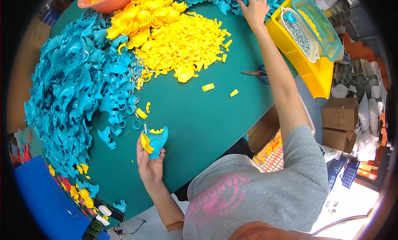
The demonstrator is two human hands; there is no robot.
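Observation:
My left hand [150, 168] is closed around a half-assembled plastic toy piece [157, 141], a curved turquoise shell with a yellow part fitted on it. A thin metal pin stands up at its top. My right hand [254, 11] reaches to the far side of the table, fingers spread at the edge of a heap of turquoise parts [224, 4]; I see nothing held in it. Between the hands lie a mound of small yellow pieces [182, 43] and larger yellow shells [143, 16]. Turquoise rings [120, 84] are scattered near the left hand.
A big turquoise heap [64, 86] covers the green table's left side. Scissors [259, 73] lie under my right forearm. Beyond the right edge, a yellow bin [317, 76] carries a white basket of metal screws [296, 35]. An orange tub [105, 4] stands far left.

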